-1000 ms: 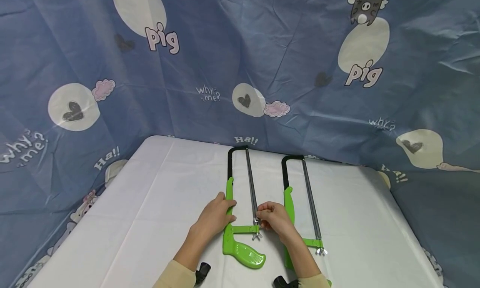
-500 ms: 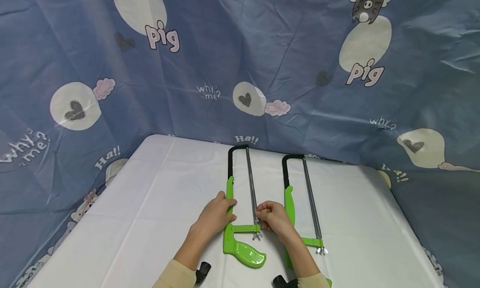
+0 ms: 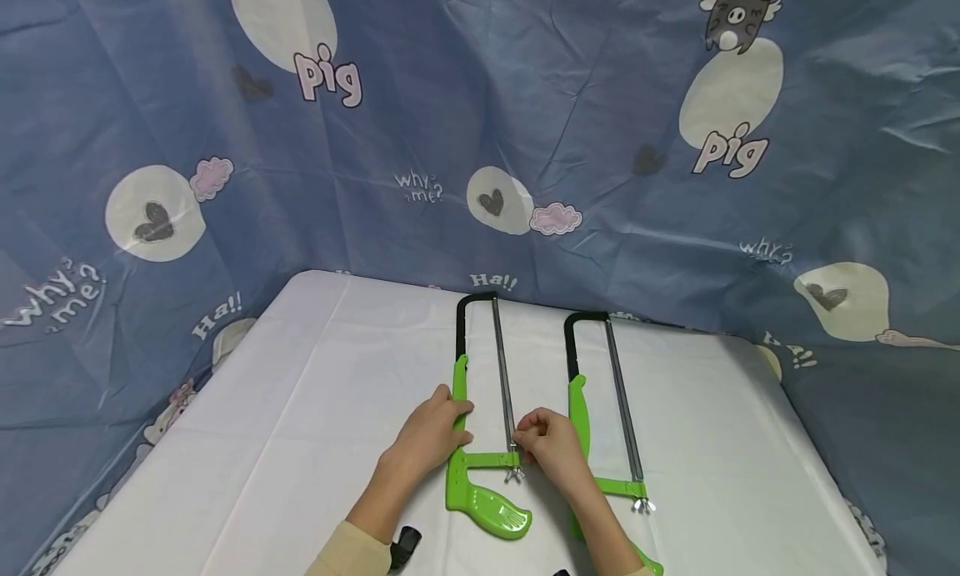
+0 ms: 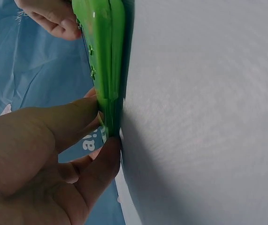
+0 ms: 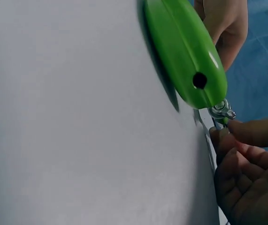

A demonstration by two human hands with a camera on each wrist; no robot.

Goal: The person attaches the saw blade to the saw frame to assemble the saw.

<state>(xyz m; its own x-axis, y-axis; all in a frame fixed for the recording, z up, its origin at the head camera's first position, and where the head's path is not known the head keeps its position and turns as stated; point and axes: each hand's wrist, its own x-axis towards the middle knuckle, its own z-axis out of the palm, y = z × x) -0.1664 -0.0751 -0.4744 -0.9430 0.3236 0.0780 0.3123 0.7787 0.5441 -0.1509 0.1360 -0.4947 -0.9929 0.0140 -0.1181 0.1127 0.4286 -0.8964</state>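
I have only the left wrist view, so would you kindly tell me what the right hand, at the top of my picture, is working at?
Observer: In the head view, the right hand has its fingertips at the lower end of the blade.
Operator: Thank you. Is another tool lying nearby?
Observer: Yes, a second saw lies to the right of the held saw.
Operator: And how does the end of the held saw's handle look, please?
Observer: The right wrist view shows a dark round hole in it.

Pig-printed blue cloth [image 3: 420,109] around a white table [image 3: 322,376] marks a curtained-off workspace
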